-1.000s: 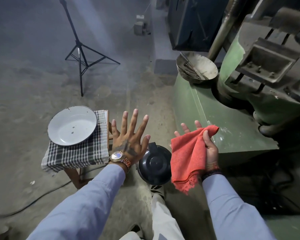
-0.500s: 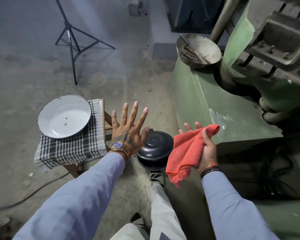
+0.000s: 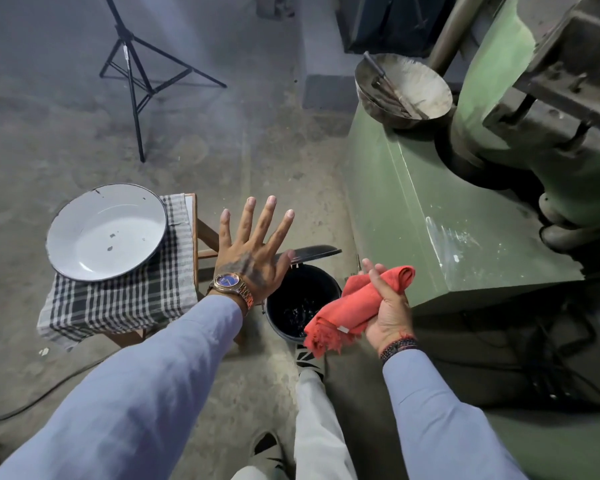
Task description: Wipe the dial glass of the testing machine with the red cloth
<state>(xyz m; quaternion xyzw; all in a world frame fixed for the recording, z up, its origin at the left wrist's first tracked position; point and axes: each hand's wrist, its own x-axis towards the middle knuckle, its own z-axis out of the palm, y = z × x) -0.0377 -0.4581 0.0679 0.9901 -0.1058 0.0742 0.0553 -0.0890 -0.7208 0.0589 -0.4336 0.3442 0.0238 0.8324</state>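
green testing machine (image 3: 430,209) is filling the right side, its sloped base panel facing up toward the camera; the dial glass is not showing here, so any wiping looks not yet begun. a stool draped in a checked cloth (image 3: 118,299) is standing to the left, carrying a white enamel plate (image 3: 106,232), probably parked there clear of the work. a black bin (image 3: 300,303) is sitting open on the floor between the two arms, lid tipped back. left hand (image 3: 253,258) is hovering palm down with fingers spread wide, holding nothing. right hand (image 3: 388,306) is curling around the red cloth (image 3: 354,304), bunching it into a roll, likely to make a firm pad. the roll's long axis is running from lower left to upper right, folded end pointing toward the machine, frayed end hanging over the bin's rim.
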